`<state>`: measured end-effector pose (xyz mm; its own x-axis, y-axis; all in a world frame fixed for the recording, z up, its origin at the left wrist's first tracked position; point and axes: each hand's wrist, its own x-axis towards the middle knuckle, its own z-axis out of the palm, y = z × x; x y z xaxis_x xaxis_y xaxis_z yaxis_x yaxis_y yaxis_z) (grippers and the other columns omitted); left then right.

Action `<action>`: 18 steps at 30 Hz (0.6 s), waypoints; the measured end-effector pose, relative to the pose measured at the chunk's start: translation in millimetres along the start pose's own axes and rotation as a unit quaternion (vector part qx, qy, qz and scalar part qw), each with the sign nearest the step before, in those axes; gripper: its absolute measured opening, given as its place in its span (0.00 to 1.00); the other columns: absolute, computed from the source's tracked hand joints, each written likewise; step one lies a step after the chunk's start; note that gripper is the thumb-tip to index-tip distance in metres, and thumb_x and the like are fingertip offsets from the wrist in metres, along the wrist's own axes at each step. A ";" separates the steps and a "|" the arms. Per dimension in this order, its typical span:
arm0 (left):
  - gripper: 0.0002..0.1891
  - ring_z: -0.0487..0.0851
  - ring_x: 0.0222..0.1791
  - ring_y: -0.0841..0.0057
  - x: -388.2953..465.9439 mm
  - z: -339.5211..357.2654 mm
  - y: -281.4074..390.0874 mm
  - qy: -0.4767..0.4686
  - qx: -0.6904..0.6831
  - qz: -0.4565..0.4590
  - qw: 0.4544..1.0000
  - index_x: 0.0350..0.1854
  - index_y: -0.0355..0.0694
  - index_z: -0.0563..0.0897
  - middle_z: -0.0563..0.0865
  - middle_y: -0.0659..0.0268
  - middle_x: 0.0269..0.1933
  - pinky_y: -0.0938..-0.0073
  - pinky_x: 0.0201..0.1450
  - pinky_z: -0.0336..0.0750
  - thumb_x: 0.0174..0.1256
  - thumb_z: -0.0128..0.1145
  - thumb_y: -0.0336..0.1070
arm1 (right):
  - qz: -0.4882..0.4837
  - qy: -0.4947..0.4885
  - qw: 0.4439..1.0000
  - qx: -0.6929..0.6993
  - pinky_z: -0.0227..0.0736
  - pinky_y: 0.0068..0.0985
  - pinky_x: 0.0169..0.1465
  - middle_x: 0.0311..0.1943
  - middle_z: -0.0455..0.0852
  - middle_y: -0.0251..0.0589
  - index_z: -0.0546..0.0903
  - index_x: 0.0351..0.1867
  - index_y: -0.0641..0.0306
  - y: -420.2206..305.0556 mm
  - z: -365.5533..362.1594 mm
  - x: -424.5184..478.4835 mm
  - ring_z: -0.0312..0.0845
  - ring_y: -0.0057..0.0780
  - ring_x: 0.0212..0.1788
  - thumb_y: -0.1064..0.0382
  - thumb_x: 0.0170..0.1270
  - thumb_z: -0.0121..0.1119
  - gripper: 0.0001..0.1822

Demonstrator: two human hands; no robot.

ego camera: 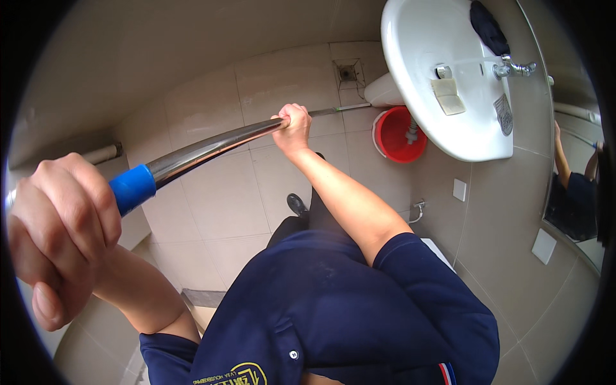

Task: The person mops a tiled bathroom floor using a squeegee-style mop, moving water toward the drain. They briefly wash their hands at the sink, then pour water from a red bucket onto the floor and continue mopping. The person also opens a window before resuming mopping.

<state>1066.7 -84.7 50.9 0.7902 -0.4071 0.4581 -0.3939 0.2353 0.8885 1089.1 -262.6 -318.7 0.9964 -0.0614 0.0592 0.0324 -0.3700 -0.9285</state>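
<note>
My left hand (67, 231) is closed around the blue grip (134, 189) at the near end of a long metal pole (216, 144). Farther down, my right hand (293, 127) clasps the same pole's shiny shaft. The pole slants away over the tiled floor, and its far end meets a thin, pale strip-like head (354, 107) low down beside the washbasin's pedestal (385, 91). How that head touches the floor is too small to tell.
A white washbasin (452, 130) holds a cloth pad (448, 97); a dark cloth (488, 26) lies by the faucet (515, 69). Under it stands a red bucket (392, 139). A floor drain (346, 73) lies beyond the pole. A mirror (572, 192) hangs on the right wall.
</note>
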 end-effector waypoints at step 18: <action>0.17 0.77 0.18 0.84 -322.4 130.2 191.4 0.270 0.156 0.046 0.949 0.20 0.48 0.73 0.77 0.77 0.18 0.78 0.26 0.77 0.67 0.65 0.40 | -0.223 -0.473 0.828 -0.203 0.79 0.39 0.46 0.33 0.86 0.47 0.84 0.29 0.60 -102.0 58.9 -180.7 0.82 0.48 0.41 0.67 0.43 0.67 0.08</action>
<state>675.5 -23.3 76.7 0.8380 0.1330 0.5292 -0.5263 -0.0592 0.8483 910.4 -159.2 -256.3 0.5148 0.8475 -0.1292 0.5759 -0.4535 -0.6802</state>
